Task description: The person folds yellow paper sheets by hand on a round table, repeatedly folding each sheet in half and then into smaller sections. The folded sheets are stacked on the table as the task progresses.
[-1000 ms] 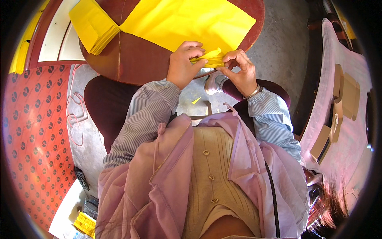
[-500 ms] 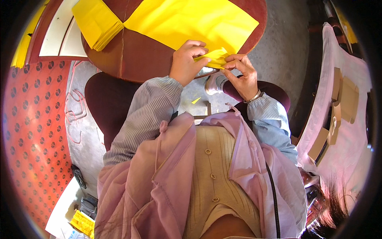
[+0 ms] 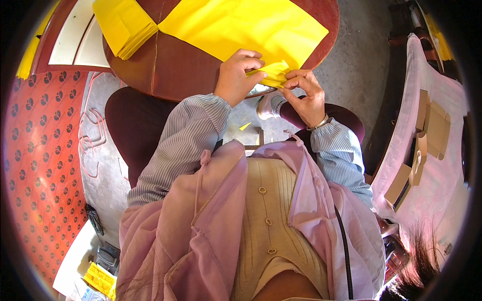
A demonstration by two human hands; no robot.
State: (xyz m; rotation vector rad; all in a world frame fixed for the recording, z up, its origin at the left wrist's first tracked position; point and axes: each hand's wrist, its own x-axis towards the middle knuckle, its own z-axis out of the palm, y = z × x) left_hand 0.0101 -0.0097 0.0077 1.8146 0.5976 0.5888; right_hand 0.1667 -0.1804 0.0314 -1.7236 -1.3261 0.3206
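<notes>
Both of my hands meet over the near edge of a round red-brown table (image 3: 191,83). Between them is a small folded piece of yellow paper (image 3: 275,75), its layers fanned a little. My left hand (image 3: 240,75) is closed on the left end of it, thumb toward the fold. With thumb and fingertips, my right hand (image 3: 307,98) pinches its right end. Just beyond lies a large flat yellow sheet (image 3: 246,25). A stack of folded yellow paper (image 3: 124,27) rests at the table's far left.
An orange-red patterned sheet (image 3: 45,165) covers the left side. Opened cardboard boxes (image 3: 429,135) lie on a pale pink cloth (image 3: 452,190) at right. A yellow scrap (image 3: 245,126) is on the floor between my legs. Yellow bundles (image 3: 100,279) sit at lower left.
Both hands keep the same grip on the folded yellow paper and have barely moved. The whole view has shifted slightly.
</notes>
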